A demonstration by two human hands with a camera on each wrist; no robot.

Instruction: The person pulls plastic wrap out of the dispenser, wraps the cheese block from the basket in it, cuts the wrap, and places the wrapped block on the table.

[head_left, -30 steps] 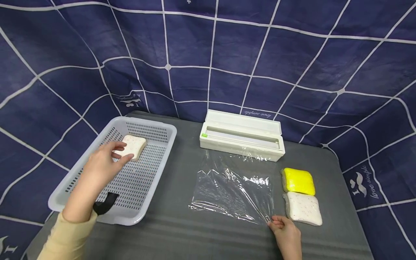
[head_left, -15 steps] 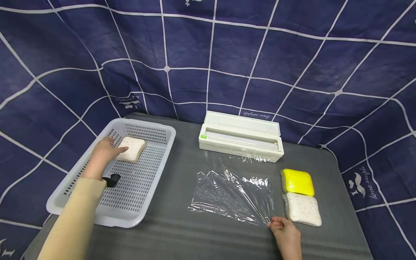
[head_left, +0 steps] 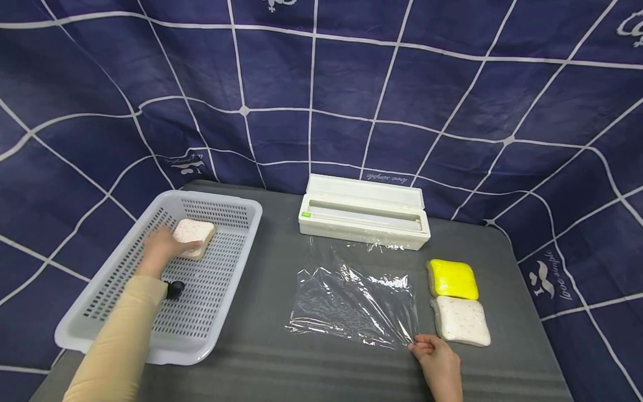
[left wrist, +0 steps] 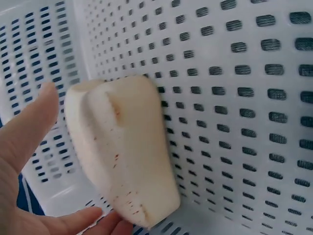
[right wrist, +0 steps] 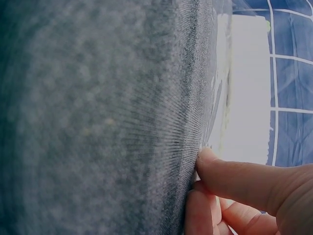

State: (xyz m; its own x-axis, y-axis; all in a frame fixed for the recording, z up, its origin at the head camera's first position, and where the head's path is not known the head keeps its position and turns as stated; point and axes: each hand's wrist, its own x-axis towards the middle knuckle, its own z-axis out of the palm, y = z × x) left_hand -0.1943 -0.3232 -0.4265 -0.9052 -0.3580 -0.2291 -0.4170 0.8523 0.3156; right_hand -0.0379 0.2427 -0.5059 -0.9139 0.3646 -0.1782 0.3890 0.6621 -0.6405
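My left hand (head_left: pixel 163 248) reaches into the basket beside a thick, bread-slice-shaped white piece (head_left: pixel 193 234) with red specks. In the left wrist view, the thumb (left wrist: pixel 36 115) stands apart from this piece (left wrist: pixel 129 142), while the fingertips (left wrist: pixel 115 225) are right at its lower end. A clear sheet of plastic wrap (head_left: pixel 346 307) lies stretched from its white dispenser box (head_left: pixel 364 230) towards me. My right hand (head_left: pixel 437 360) pinches the near right corner of the wrap between thumb and fingers, low against the grey table.
The grey-white perforated basket (head_left: pixel 233 268) occupies the table's left side. On the right lie a yellow wrapped piece (head_left: pixel 454 279) and a white speckled wrapped piece (head_left: pixel 462 321). The dispenser's lid is raised, and a blue checked cloth (head_left: pixel 351 72) hangs behind the table.
My left hand has moved from over the white piece down to its left side, with the thumb towards it. The right hand keeps its pinch on the wrap. The head view has shifted slightly.
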